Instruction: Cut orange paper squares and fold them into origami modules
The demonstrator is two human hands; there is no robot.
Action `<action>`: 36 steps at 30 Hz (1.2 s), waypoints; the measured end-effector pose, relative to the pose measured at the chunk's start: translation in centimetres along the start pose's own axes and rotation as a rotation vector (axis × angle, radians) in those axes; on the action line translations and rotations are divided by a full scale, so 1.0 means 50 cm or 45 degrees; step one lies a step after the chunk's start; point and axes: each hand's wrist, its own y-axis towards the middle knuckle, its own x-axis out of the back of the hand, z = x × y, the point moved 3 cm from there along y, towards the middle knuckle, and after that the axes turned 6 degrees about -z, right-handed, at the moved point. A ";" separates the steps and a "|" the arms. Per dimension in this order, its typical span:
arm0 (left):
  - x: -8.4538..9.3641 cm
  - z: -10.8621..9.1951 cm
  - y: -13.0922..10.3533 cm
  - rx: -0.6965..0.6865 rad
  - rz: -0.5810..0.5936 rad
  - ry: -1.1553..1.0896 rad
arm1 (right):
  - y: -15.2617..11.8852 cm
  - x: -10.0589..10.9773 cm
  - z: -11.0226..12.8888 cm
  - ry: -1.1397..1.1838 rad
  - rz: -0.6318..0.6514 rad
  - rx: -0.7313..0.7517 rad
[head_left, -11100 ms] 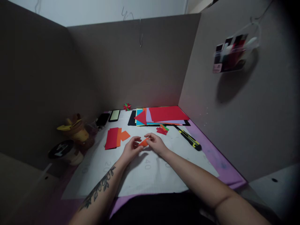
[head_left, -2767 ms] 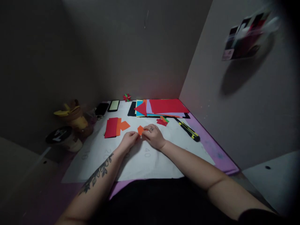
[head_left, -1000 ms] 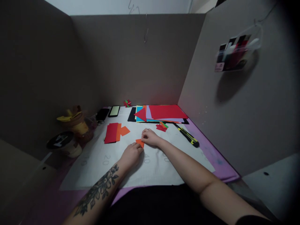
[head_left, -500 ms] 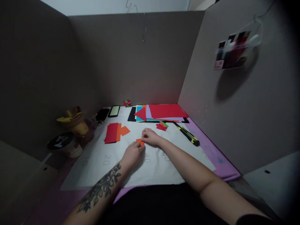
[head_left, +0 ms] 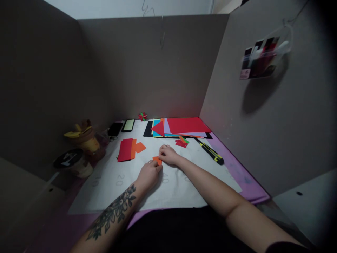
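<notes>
Partly, left hand (head_left: 149, 173) and right hand (head_left: 169, 155) cover the orange paper (head_left: 157, 159), fingers close together, holding it.

Bare white sheet (head_left: 173, 193) lies open nearest the body, while a cutter (head_left: 212, 153) blocks the right side.

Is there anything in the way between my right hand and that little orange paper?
Nothing visible. Your right hand has its fingertips at the little orange paper, and the yellow and black cutter lies well off to the right.
</notes>
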 end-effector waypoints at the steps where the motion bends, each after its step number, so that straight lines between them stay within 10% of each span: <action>1: 0.000 0.000 0.000 0.008 0.011 -0.003 | -0.001 0.000 0.000 -0.005 -0.005 0.004; 26: -0.008 -0.010 -0.001 -0.116 -0.054 -0.009 | -0.005 -0.002 0.012 -0.131 0.030 -0.065; 36: 0.007 -0.028 -0.007 -0.115 0.044 0.118 | -0.001 0.021 -0.011 -0.116 -0.308 -0.088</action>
